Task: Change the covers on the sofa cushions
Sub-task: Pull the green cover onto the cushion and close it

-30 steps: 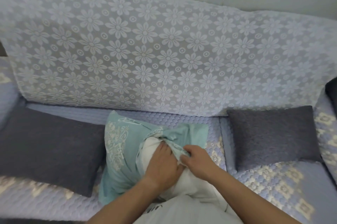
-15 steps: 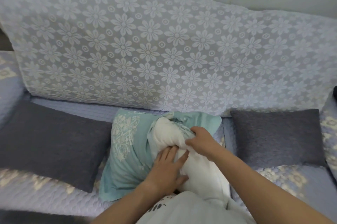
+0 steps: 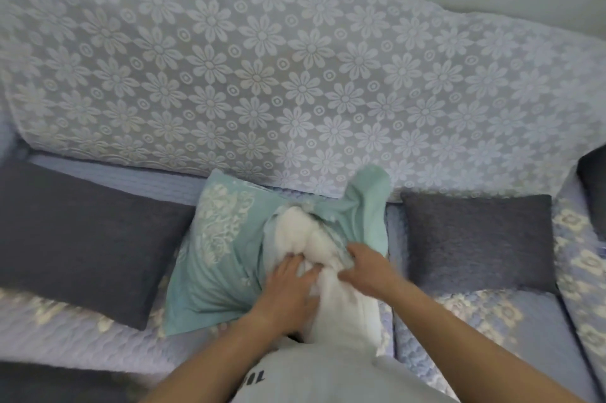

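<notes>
Sofa had a flowery lace throw draped over the backrest, quilted lilac seat below. Big dark grey cushion sat on the left, a smaller grey cushion on the right. Between them on the seat lay the teal cover, with the white cushion insert partly stuffed in and bulging out of the opening. Left hand was flat on the insert, fingers spread, grip wide. Right hand had its grip pinched on the cover's edge beside the opening.
</notes>
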{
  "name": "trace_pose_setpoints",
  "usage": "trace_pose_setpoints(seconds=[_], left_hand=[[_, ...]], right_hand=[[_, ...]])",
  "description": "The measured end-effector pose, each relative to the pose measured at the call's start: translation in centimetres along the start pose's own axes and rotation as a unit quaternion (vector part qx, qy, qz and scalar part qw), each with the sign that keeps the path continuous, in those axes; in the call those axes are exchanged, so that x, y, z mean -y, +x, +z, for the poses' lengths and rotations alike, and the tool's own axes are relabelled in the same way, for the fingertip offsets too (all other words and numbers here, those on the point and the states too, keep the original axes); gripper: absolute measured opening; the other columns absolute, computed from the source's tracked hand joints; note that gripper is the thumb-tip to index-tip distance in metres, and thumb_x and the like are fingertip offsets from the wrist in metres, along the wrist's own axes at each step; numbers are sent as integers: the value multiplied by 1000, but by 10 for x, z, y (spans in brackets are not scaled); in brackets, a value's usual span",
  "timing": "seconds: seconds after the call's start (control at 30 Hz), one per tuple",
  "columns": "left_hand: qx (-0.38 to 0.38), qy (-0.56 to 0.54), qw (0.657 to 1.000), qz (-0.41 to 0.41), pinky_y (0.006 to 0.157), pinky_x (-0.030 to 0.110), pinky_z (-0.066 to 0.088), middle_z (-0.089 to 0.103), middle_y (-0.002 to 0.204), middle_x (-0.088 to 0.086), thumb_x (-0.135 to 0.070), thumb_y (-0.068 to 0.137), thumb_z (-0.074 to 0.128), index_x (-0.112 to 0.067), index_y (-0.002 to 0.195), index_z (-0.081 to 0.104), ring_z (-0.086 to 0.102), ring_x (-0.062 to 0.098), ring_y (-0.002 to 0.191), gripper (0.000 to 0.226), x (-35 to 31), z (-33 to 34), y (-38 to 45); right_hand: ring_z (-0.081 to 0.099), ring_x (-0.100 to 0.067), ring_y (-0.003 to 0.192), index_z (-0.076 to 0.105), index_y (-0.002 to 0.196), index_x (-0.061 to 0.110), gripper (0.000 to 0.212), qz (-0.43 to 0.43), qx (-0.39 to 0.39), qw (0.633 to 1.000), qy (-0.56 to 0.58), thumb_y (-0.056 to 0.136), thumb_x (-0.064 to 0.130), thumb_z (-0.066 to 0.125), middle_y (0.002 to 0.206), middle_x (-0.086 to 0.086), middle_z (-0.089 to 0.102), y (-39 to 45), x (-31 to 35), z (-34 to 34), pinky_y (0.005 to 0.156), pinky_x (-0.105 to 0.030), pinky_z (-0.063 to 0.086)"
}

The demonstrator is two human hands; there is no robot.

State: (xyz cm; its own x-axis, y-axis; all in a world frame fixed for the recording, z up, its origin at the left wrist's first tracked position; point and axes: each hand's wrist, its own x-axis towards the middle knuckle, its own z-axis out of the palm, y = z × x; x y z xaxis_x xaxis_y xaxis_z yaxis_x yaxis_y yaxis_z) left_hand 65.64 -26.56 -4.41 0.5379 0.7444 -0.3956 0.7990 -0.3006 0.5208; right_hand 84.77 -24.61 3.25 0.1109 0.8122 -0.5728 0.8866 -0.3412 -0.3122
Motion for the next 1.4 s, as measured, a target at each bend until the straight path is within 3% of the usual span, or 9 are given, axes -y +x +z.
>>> trace_pose_setpoints(seconds=[0.2,0.3,0.43,0.57,0.87,0.97,1.07,1.27,1.4], left_hand=[[140,-182,970,-78,79,25,42,66,112,4,-45,98,57,-22,103,61,61,19,104,24,-7,25,-35],[165,-194,965,-62,93,28,47,68,119,2,-46,97,55,-20,117,65,62,20,111,34,-13,22,-31],[203,-209,956,-43,119,38,28,26,156,7,-68,81,64,-42,157,18,33,28,144,93,-34,21,-27],[128,-58,990,-11,123,57,7,-33,162,2,-82,66,65,-52,147,-30,-27,34,150,128,-59,14,-26],[-71,-153,983,-67,126,43,6,-36,159,-9,-80,71,59,-62,145,-24,-21,24,153,113,-43,-39,-69],[-86,-285,929,-218,118,38,31,13,156,9,-60,69,80,-43,154,-9,31,31,145,125,-37,-45,-61],[-135,-365,890,-238,90,36,50,57,112,-11,-49,69,83,-31,124,36,61,22,104,75,-23,-61,-40],[-159,-514,800,-265,83,49,61,70,109,2,-68,59,72,-28,118,58,69,22,95,73,-33,-80,-26],[-125,-644,710,-257,57,43,61,71,107,7,-43,84,76,-32,117,58,71,27,90,39,-73,-82,-43]], right_hand=[[51,-24,127,36,147,15,67,51,20,998,18,91,37,66,141,-4,52,-29,-68,42,95,-28,38],[57,-31,118,32,142,15,64,74,10,997,-6,92,36,65,131,-10,58,-19,-67,39,91,-34,45],[60,-37,105,39,123,14,44,115,-39,993,14,88,26,61,109,-12,61,6,-53,28,81,-36,48],[61,-37,101,51,110,9,29,217,-121,958,144,89,26,63,105,-15,60,31,-30,3,77,-35,48],[58,-24,83,65,101,2,11,232,-80,824,511,90,4,65,99,-13,61,60,27,-65,79,-37,51],[61,-24,83,66,105,-7,30,148,-13,850,505,78,3,75,92,-17,63,47,68,-68,83,-41,55],[56,-19,64,62,81,8,12,63,19,912,406,79,10,74,71,-8,57,19,100,-61,61,-25,46],[43,-16,64,38,60,20,42,-108,-74,977,168,74,34,76,68,1,44,-21,96,-46,62,-34,35],[57,-20,87,64,90,18,24,-149,-124,959,205,73,28,79,93,-4,61,-32,83,-47,78,-36,45]])
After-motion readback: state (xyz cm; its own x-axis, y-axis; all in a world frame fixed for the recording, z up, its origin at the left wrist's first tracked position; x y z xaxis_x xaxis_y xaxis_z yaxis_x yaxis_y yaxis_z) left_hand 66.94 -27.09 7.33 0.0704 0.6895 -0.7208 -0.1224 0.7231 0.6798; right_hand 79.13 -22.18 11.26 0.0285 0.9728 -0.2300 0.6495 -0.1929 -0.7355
